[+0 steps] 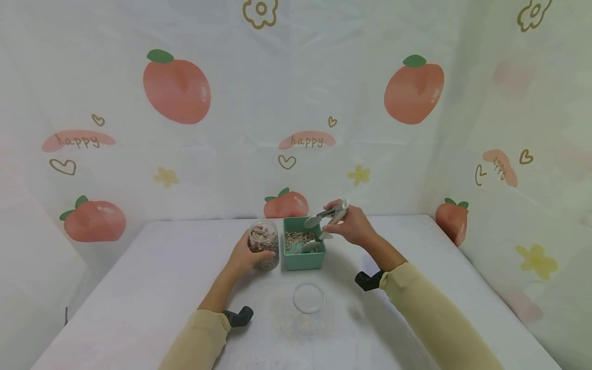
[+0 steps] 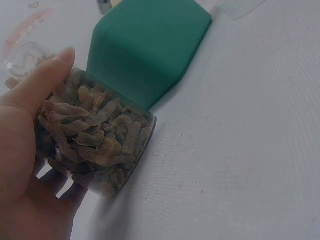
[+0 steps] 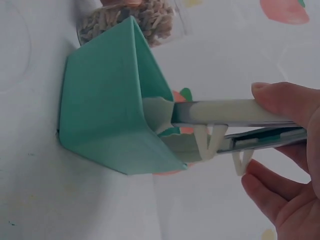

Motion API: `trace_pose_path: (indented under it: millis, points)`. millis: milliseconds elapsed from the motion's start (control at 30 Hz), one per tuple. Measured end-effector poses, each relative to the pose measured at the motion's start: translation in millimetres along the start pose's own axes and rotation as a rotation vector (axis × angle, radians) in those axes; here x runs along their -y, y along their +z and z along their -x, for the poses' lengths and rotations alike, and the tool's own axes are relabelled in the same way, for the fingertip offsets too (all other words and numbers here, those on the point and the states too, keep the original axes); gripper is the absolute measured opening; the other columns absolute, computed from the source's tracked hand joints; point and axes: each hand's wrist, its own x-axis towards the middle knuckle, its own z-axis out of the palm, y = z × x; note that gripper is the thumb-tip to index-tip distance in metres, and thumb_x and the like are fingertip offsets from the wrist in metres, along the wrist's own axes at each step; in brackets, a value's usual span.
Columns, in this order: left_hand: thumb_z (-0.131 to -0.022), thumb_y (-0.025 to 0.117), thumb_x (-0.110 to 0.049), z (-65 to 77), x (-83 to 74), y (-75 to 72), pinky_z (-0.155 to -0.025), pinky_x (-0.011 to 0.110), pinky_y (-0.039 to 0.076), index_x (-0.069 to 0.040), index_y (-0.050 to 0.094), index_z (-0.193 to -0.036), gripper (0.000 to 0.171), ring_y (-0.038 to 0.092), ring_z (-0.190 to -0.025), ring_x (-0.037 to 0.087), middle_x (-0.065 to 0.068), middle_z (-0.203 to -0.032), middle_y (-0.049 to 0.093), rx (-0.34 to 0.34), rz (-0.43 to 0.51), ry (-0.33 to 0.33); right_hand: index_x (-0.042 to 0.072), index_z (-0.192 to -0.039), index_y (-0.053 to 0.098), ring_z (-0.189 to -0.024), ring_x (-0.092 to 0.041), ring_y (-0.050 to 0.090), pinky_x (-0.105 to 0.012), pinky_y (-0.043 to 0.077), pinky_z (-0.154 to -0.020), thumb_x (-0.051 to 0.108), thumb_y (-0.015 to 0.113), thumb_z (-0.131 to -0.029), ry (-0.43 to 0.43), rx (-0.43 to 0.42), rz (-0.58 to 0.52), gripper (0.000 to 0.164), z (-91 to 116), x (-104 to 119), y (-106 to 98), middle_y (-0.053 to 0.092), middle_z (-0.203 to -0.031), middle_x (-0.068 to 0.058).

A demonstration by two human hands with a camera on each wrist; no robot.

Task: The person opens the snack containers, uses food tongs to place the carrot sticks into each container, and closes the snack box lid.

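My left hand [image 1: 242, 257] grips a clear, open-topped jar [image 2: 95, 130] of brownish, dried-looking strips, thumb on one side and fingers round the other. The jar stands on the table at the left of a green rectangular box [image 1: 303, 261]. More small strips [image 1: 298, 239] lie inside that box. With my right hand [image 1: 355, 226] I hold tongs [image 3: 225, 111] with pale grips and metal arms, thumb on one arm and fingers at the other. Their pale heads reach into the box's opening, spread apart. Whether they hold any strips cannot be seen.
A clear round lid [image 1: 309, 298] lies flat on the white table [image 1: 185, 288], in front of the box. Behind the table hangs a white backdrop [image 1: 240, 103] printed with fruit and flowers. A black wrist mount [image 1: 369, 280] sticks out from the right sleeve.
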Motion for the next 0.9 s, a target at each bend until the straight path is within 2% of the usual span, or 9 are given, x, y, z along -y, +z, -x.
trace_pose_path:
  millis: [167,367,500,533,733,900]
  points:
    - [-0.077,0.084,-0.029,0.6,-1.9,0.2,-0.105,0.051,0.036,-0.007,0.028,-0.149,0.094,0.045,-0.127,0.033,0.017,-0.135,0.048,0.003,0.004,0.009,0.011,-0.117,0.063,-0.086,-0.022,0.065,-0.042,0.053,-0.072,0.017,0.080,-0.081,-0.053,-0.028,0.039,0.040,1.6,0.1,5.3,0.071,-0.101,-0.007]
    - [-0.079,0.083,-0.025,2.9,-8.2,-0.9,-0.105,0.051,0.036,-0.004,0.026,-0.150,0.093,0.044,-0.127,0.034,0.020,-0.136,0.047,0.015,0.013,0.005,0.012,-0.115,0.064,-0.081,-0.020,0.064,-0.039,0.052,-0.067,0.017,0.080,-0.081,-0.058,-0.054,0.064,0.037,1.6,-0.3,11.6,0.071,-0.094,-0.005]
    - [-0.080,0.082,-0.023,1.8,-7.3,-1.3,-0.107,0.052,0.034,-0.002,0.024,-0.151,0.094,0.042,-0.130,0.035,0.021,-0.139,0.045,0.021,0.027,-0.005,0.012,-0.114,0.064,-0.082,-0.021,0.066,-0.039,0.053,-0.067,0.019,0.080,-0.081,-0.052,-0.080,0.085,0.037,1.7,-0.1,15.6,0.071,-0.093,-0.005]
    - [-0.079,0.082,-0.026,-1.3,-1.3,-0.4,-0.107,0.052,0.034,-0.004,0.024,-0.151,0.095,0.042,-0.130,0.034,0.020,-0.139,0.045,0.017,0.026,0.000,0.012,-0.114,0.064,-0.082,-0.022,0.066,-0.039,0.053,-0.067,0.019,0.080,-0.081,-0.047,-0.085,0.086,0.037,2.0,-0.2,16.7,0.071,-0.094,-0.006]
    - [-0.077,0.084,-0.032,0.0,1.4,-0.5,-0.106,0.052,0.035,-0.006,0.027,-0.150,0.096,0.043,-0.129,0.033,0.018,-0.137,0.047,0.005,0.017,0.010,0.011,-0.112,0.065,-0.085,-0.024,0.067,-0.040,0.054,-0.068,0.019,0.080,-0.081,0.002,-0.126,0.032,0.036,3.8,-2.5,22.8,0.071,-0.097,-0.008]
    - [-0.077,0.084,-0.032,0.4,1.5,-1.6,-0.106,0.052,0.035,-0.006,0.028,-0.149,0.095,0.044,-0.128,0.033,0.018,-0.136,0.048,-0.002,0.008,0.011,0.009,-0.111,0.067,-0.084,-0.023,0.067,-0.038,0.054,-0.069,0.019,0.079,-0.082,-0.014,-0.148,-0.024,0.033,2.7,-6.2,28.2,0.071,-0.098,-0.008]
